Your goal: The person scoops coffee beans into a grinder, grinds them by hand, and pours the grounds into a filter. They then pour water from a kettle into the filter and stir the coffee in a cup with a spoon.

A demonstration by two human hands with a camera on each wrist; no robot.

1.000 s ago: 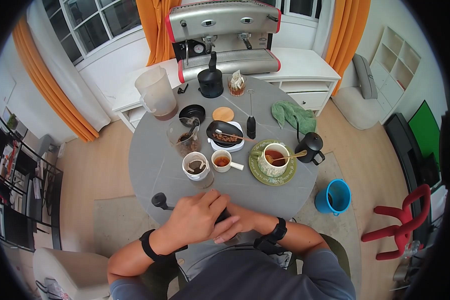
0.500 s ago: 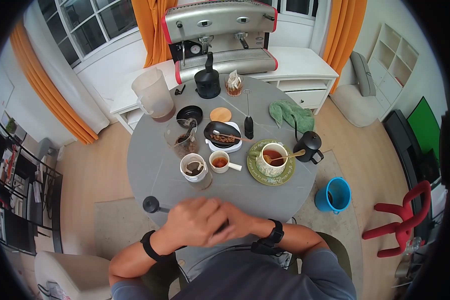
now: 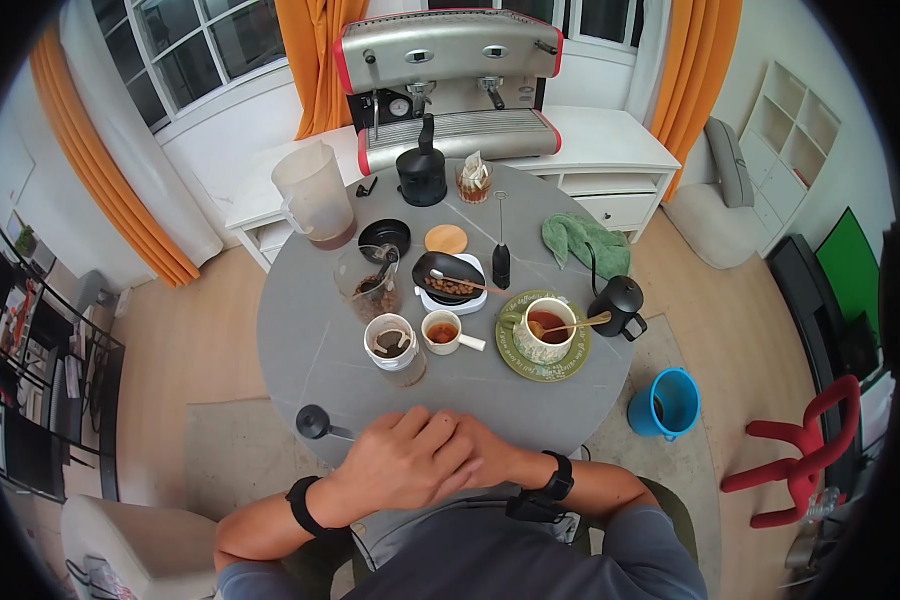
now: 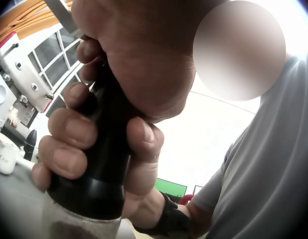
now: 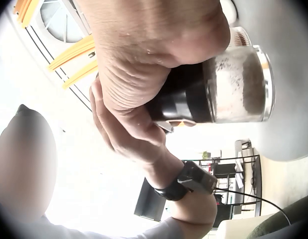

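Note:
In the head view, my left hand [image 3: 400, 458] and right hand [image 3: 492, 455] meet at the near table edge. Between them is a manual coffee grinder with a black body [image 4: 108, 159] and a glass jar [image 5: 236, 87] of brown grounds below it. The left wrist view has the right hand's fingers and thumb curled round the body. My left hand holds the grinder's upper end, its palm partly hiding it. The grinder's crank knob [image 3: 312, 421] sticks out to the left, its metal arm running under the left hand.
Ahead of my hands stand a jar with brown contents [image 3: 392, 340], a small white cup [image 3: 444, 331] and a green-patterned cup [image 3: 545, 350] on a saucer. Farther back are a black tray of beans [image 3: 432, 268] and a plastic pitcher [image 3: 310, 190]. A black kettle [image 3: 620, 300] stands right.
The crank knob has shifted slightly left and nearer to me. The left hand now covers the black part of the grinder that showed between the hands a second ago.

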